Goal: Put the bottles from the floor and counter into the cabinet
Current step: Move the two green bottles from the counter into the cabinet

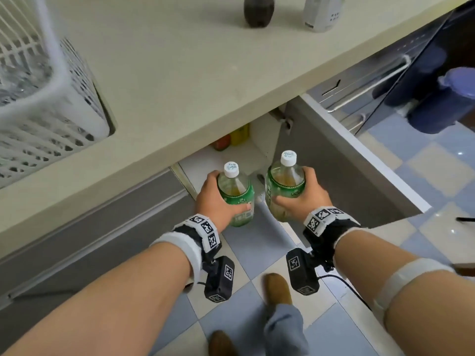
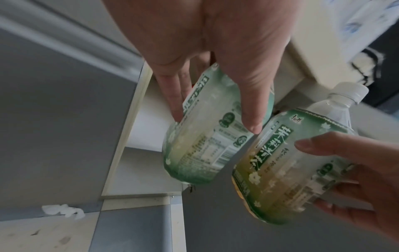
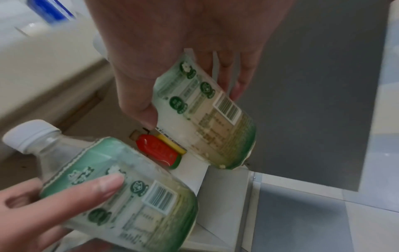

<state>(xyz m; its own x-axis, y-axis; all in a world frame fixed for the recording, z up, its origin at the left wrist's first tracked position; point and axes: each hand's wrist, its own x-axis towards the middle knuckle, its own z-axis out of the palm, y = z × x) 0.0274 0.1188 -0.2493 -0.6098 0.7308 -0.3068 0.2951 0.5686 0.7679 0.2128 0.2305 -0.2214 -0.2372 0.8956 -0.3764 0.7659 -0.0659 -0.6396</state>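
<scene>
Here both hands are clamped on bottles, held side by side in front of the open cabinet (image 1: 226,160). The left hand (image 1: 216,199) wraps its fingers and thumb round the green-labelled left bottle (image 1: 237,194), and the right hand (image 1: 303,196) grips the matching right bottle (image 1: 284,183) the same way. Both bottles have white caps and stand roughly upright, caps up, just outside the cabinet's front edge and above the tiled floor (image 1: 244,322), the right one slightly nearer the cabinet's open door (image 1: 347,163). The two bottles sit close together, but I cannot tell whether they touch.

Inside the cabinet, on its white shelf, a red bottle (image 3: 157,150) and a yellow bottle (image 3: 172,145) stand together toward the back, well apart from the hands.

Above the cabinet, on the table (image 1: 180,73), a dark bottle (image 1: 258,11) and a pale bottle (image 1: 321,14) stand near the far edge, and a white basket (image 1: 51,106) sits off to the left of the cabinet. A crumpled white scrap (image 2: 64,211) lies on the floor left of the cabinet.
</scene>
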